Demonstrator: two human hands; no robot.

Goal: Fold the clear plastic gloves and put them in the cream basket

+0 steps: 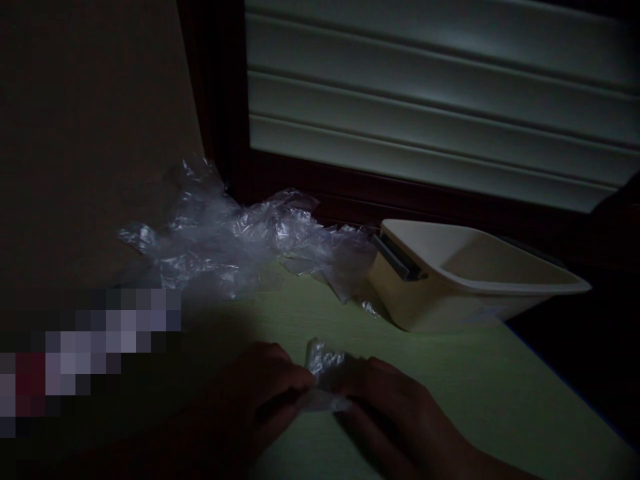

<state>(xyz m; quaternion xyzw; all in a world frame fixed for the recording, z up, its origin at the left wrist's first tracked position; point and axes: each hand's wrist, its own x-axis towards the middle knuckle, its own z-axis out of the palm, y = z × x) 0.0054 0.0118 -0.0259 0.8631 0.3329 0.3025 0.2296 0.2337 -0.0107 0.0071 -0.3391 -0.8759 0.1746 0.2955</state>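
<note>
A small crumpled clear plastic bag (pixel 325 367) is held low over the pale green table, between my two hands. My left hand (pixel 273 387) pinches its left side with fingers and thumb. On the other side, my right hand (pixel 387 400) has its fingers closed on the right edge. Both hands are dim, and their lower parts fade into shadow. Beyond them, a heap of loose clear plastic bags (pixel 225 233) spreads along the back of the table, reaching the left side of a cream plastic bin (pixel 450 300).
The cream bin stands open-topped at the table's right edge. Behind the table (pixel 450 373) is a dark frame with pale horizontal slats (pixel 425 100). A wall (pixel 90 133) rises at the left, and a pixelated patch covers the lower left.
</note>
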